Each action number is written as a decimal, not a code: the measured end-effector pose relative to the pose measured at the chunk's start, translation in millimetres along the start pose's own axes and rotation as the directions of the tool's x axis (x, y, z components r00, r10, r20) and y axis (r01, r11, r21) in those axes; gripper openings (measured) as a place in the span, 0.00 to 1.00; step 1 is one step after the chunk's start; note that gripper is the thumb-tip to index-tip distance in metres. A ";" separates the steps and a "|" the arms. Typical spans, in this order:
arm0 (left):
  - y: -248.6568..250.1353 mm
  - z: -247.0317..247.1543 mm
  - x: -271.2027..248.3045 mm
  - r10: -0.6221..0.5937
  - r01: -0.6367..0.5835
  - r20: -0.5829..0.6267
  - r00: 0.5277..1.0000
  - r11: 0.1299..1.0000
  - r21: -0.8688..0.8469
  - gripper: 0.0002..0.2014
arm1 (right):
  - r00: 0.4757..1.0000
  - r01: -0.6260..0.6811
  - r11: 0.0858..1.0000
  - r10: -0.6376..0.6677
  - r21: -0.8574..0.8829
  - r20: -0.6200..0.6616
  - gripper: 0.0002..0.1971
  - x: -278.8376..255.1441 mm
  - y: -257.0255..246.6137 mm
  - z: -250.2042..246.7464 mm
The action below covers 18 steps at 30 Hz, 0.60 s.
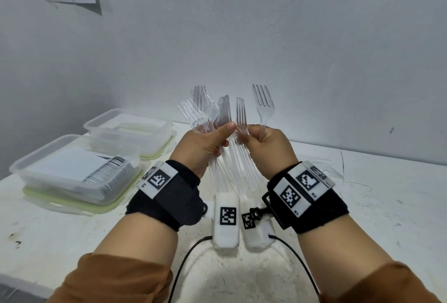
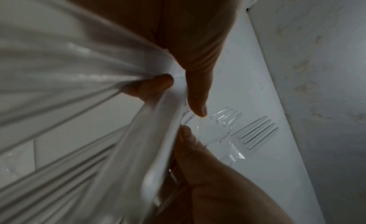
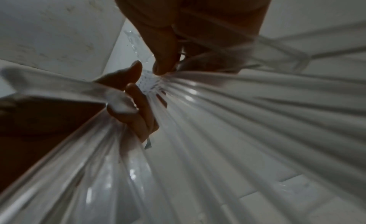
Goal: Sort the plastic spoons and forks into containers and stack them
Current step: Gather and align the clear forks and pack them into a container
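white table (image 1: 362, 206), two containers (image 1: 72, 169) left, hands (image 1: 205, 143) gripping forks (image 1: 225, 114)

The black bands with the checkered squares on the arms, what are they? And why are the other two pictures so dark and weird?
Those bands hold small cameras on a person's wrists; there is no robot here. The big picture comes from a camera on the person's head, looking down at both hands. The two dark ones come from the wrist cameras, so close that the forks look like blurry stripes. The left hand grips a bunch of clear plastic forks, prongs up. The right hand pinches a single fork and touches the bunch. On the white table sit two clear containers on the left, resting on green-rimmed lids. The near one holds white things I cannot identify.
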<state>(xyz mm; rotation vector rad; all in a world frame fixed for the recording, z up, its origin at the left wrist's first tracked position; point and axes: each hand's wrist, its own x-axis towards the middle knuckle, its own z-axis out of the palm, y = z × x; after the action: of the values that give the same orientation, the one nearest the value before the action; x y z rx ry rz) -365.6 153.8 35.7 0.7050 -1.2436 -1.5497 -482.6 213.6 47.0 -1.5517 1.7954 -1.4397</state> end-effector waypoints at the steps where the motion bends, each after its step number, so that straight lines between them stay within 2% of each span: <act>1: -0.1 -0.3 0.9 -0.005 0.005 -0.009 1.000 1.000 0.010 0.07 | 1.000 -0.006 1.000 0.006 0.007 0.007 0.16 0.2 -0.7 0.0; 4: -0.5 -1.1 2.8 -0.003 0.003 -0.014 1.000 1.000 0.021 0.06 | 0.998 -0.057 0.997 0.056 0.060 0.021 0.07 1.4 -2.0 -0.2; 6: -1.0 -2.6 4.1 0.005 -0.004 -0.010 1.000 1.000 0.027 0.07 | 0.994 -0.105 0.990 0.101 0.099 0.043 0.09 2.8 -1.2 -1.3; 9: 0.5 -5.9 7.5 0.013 -0.013 0.000 1.000 1.000 0.017 0.16 | 0.990 -0.140 0.977 0.135 0.161 0.043 0.08 4.5 -1.8 -5.9; 11: 2.6 -8.4 10.8 0.010 -0.010 0.005 1.000 1.000 0.010 0.15 | 0.990 -0.142 0.970 0.144 0.200 0.003 0.07 7.8 -2.6 -10.3; 15: 8.9 -11.3 14.1 0.001 -0.001 0.026 1.000 1.000 0.003 0.11 | 0.994 -0.105 0.980 0.110 0.168 -0.020 0.09 13.3 -9.1 -15.3; 18: 12.3 -12.1 14.6 -0.015 0.015 0.031 0.999 1.000 0.015 0.09 | 0.995 -0.096 0.994 0.096 0.045 -0.004 0.13 18.5 -12.7 -12.6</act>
<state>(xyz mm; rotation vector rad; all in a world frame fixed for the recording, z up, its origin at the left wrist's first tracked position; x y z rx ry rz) -355.8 135.9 45.6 0.7035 -1.2772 -1.5702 -492.2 204.4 69.1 -1.4207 1.8027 -1.4318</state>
